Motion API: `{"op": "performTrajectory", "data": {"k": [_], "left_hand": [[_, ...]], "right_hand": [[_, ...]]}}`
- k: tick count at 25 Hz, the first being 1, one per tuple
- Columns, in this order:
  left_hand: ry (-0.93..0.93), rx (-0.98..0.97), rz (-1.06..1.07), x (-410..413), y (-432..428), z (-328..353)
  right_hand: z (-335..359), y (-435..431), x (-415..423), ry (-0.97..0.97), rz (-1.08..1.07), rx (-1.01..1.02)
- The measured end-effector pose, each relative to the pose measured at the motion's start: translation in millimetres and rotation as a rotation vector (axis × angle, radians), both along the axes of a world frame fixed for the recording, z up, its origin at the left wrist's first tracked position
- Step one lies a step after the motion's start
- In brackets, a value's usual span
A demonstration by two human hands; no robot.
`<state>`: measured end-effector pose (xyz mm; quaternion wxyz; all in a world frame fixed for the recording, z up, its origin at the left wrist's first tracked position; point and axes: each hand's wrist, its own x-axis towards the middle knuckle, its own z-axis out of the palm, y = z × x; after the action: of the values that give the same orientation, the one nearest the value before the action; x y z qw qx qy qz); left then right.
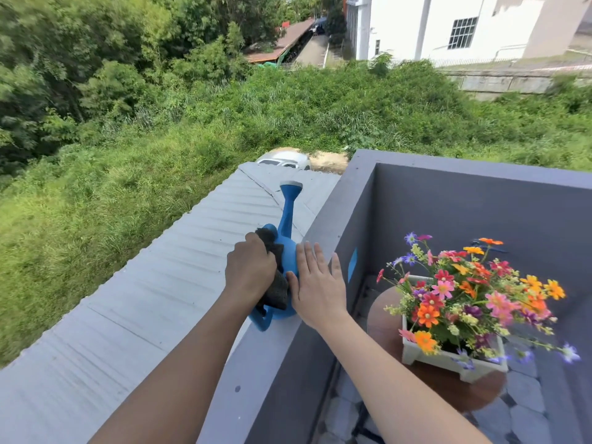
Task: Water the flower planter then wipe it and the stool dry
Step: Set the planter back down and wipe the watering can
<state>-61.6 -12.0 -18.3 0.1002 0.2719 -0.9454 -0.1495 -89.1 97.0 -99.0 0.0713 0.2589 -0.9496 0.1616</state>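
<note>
Watering can [288, 238] upright, spout away along ledge [256, 354].

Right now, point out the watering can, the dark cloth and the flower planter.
watering can [286, 216], head view, on its blue spout.
dark cloth [278, 291], head view, on its lower fold.
flower planter [426, 355], head view, on its white front wall.

Both arms reach forward; the left hand [250, 272] is closed in a fist; the right hand [317, 283] lies flat beside it, fingers spread.
</note>
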Motion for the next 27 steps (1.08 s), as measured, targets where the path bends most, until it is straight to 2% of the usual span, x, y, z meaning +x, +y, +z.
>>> {"op": "performTrajectory", "data": {"k": [6,10,13,19,22,27], "left_hand": [[0.261,-0.054,-0.192,-28.8,75.1,91.3],[0.372,0.027,-0.383,-52.3,181.3,127.5],[0.388,0.138,-0.502,-62.4,279.6,122.5],[0.175,0.338,-0.621,-56.8,465.3,31.8],[0.043,0.405,-0.612,-54.4,520.3,-44.3],[-0.199,0.5,-0.556,-40.0,574.0,-214.8]], "right_hand": [[85.6,80.1,-37.5,0.258,-0.158,-0.079],[132.4,203.7,-43.8,0.326,-0.269,-0.088],[133.0,311.5,-32.6,0.346,-0.407,-0.087],[49.3,497.6,4.2,0.113,-0.57,-0.054],[-25.2,548.9,16.3,-0.084,-0.561,-0.063],[-192.6,591.4,36.3,-0.373,-0.626,-0.065]]}}
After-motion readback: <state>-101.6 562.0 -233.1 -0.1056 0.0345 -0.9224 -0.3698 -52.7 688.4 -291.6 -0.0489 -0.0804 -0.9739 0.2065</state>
